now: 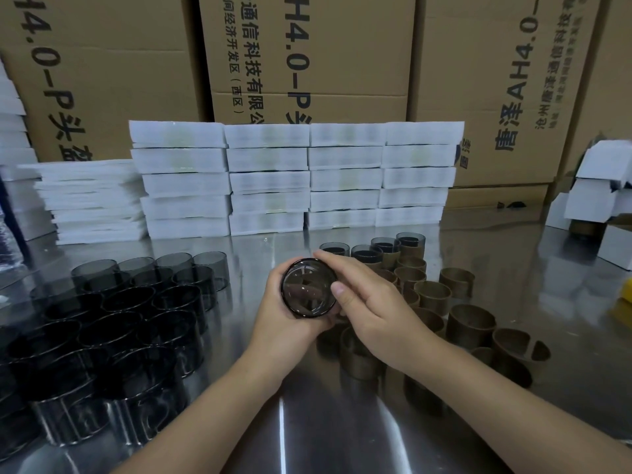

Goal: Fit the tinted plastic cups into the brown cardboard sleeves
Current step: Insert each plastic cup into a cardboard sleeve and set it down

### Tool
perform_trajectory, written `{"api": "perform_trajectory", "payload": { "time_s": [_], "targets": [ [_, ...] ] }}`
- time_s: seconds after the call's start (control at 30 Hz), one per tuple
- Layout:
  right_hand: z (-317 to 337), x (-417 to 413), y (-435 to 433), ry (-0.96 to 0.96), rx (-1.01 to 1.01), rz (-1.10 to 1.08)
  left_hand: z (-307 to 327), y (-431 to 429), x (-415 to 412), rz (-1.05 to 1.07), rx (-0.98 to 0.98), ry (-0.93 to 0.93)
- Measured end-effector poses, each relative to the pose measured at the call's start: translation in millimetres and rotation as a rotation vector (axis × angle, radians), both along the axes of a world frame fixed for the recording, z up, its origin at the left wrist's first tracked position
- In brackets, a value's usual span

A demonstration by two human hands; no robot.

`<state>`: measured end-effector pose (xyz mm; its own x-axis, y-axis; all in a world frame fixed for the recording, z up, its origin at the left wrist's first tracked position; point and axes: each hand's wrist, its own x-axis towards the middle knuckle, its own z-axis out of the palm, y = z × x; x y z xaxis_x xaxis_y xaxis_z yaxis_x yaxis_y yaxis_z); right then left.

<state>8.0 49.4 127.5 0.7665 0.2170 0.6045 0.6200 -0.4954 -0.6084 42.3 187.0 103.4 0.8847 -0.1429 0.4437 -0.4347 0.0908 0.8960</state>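
Observation:
I hold one tinted plastic cup (308, 289) above the middle of the steel table, its round end facing me. My left hand (278, 318) wraps it from below and the left. My right hand (371, 302) grips its right rim with thumb and fingers. Whether a sleeve is on this cup is hidden by my hands. Several bare tinted cups (113, 323) stand packed together at the left. Several empty brown cardboard sleeves (470, 321) stand loose at the right. Behind them, several cups sitting in sleeves (386, 251) are grouped.
Stacks of white foam trays (294, 179) line the back of the steel table (307, 422), with big cardboard cartons (307, 56) behind. White small boxes (602, 196) pile up at the far right, next to a yellow object (626, 295) at the edge.

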Motion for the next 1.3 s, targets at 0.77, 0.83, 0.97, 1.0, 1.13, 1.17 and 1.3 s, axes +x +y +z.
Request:
{"api": "perform_trajectory", "payload": {
  "time_s": [0.77,0.83,0.97,1.0,1.13,1.17,1.3],
  "targets": [
    [-0.4,0.9,-0.1,0.072,0.066,0.048,-6.0,3.4,7.0,0.062,0.103,-0.055],
    [-0.8,1.0,-0.1,0.068,0.059,0.021,-6.9,2.2,7.0,0.057,0.115,-0.064],
    [-1.8,2.8,-0.7,0.079,0.081,0.005,-6.2,0.6,4.6,0.044,0.127,-0.096],
    [-1.7,3.0,-0.6,0.081,0.092,0.007,-5.6,0.4,4.2,0.040,0.128,-0.099],
    [-1.6,2.7,-0.4,0.065,0.096,0.003,-3.8,0.9,3.1,0.022,0.120,-0.096],
    [-2.0,2.8,-0.6,0.064,0.098,0.001,-3.8,1.2,3.0,0.019,0.125,-0.098],
    [-2.6,3.9,-0.6,0.065,0.105,-0.021,-2.2,0.7,3.3,0.012,0.152,-0.129]
  ]
}}
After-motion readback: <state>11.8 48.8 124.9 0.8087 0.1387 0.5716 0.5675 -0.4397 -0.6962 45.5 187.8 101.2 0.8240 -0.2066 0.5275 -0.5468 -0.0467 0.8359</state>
